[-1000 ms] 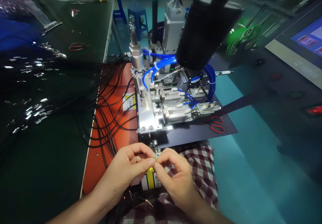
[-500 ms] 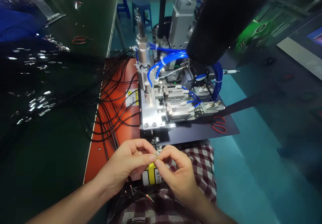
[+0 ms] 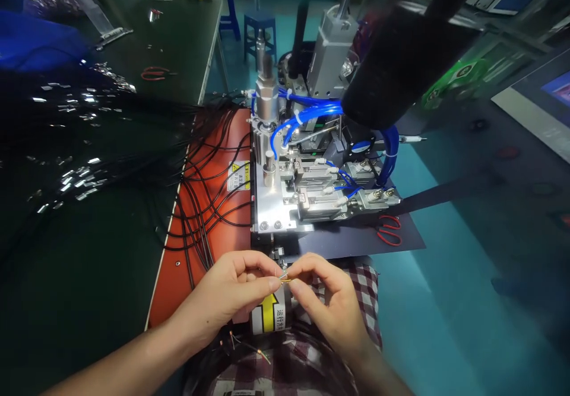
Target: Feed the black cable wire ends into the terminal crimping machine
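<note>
In front of the machine, my left hand [image 3: 231, 292] is closed in a pinch on thin wires [image 3: 285, 278], one of them yellow and one pale. My right hand [image 3: 332, 295] faces it, thumb and forefinger closed about the other end of the same wires. The fingertips of both hands nearly meet. Just below them is a label with a yellow arrow [image 3: 268, 316]. Under my left hand, stripped cable ends [image 3: 260, 353] with coloured cores stick out over the checked cloth [image 3: 289, 363] on my lap.
The machine [image 3: 271, 206], with blue air tubes [image 3: 316, 111], stands ahead. Black cables [image 3: 196, 224] run across the orange surface [image 3: 214, 188] from a pile of shiny-ended cables [image 3: 80, 170] at left. Red-handled scissors [image 3: 389, 230] lie at right; red-handled pliers [image 3: 155, 73] lie far left.
My fingertips have drawn slightly apart, so the yellow and pale wires now show between them. The view has shifted a little, moving the machine down and right.
</note>
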`<state>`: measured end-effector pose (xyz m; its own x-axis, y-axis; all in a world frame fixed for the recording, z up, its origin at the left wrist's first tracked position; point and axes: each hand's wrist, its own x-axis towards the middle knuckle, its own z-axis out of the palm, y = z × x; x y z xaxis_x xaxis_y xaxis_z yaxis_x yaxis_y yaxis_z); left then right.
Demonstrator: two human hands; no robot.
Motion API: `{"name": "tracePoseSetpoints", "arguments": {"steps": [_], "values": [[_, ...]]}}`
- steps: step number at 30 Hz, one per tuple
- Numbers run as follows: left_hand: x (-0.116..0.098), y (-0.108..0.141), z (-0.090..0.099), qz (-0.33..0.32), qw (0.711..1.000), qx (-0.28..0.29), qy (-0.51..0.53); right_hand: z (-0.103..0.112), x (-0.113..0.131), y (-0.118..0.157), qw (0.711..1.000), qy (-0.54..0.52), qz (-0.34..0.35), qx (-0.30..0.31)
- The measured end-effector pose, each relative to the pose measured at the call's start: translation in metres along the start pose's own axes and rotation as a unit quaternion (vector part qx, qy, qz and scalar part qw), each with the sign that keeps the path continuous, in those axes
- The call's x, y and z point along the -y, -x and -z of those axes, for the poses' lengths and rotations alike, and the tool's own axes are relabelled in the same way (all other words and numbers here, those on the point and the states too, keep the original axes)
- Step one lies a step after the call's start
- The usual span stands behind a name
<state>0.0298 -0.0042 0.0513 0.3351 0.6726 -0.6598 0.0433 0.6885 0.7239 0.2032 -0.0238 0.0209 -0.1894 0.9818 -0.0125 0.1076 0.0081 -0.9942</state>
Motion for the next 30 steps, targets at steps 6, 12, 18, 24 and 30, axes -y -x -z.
{"name": "tracePoseSetpoints", "arguments": {"steps": [6, 12, 18, 24, 30], "values": [[-0.004, 0.001, -0.003, 0.014, 0.998, -0.023, -0.056, -0.004, 0.001, 0.001, 0.999, 0.011, 0.008, -0.038], [-0.006, 0.001, -0.006, 0.013, 0.997, -0.029, -0.071, -0.003, 0.003, -0.003, 0.997, 0.043, 0.037, -0.049], [-0.005, 0.0, -0.007, 0.017, 0.998, -0.03, -0.058, 0.002, -0.006, 0.005, 0.957, 0.203, 0.195, -0.076], [-0.002, 0.0, -0.006, 0.008, 0.998, -0.03, -0.048, 0.002, -0.014, 0.011, 0.935, 0.268, 0.219, -0.082], [0.0, -0.001, -0.008, 0.006, 0.999, -0.047, -0.02, -0.005, -0.009, 0.007, 0.988, 0.08, 0.089, -0.1]]}}
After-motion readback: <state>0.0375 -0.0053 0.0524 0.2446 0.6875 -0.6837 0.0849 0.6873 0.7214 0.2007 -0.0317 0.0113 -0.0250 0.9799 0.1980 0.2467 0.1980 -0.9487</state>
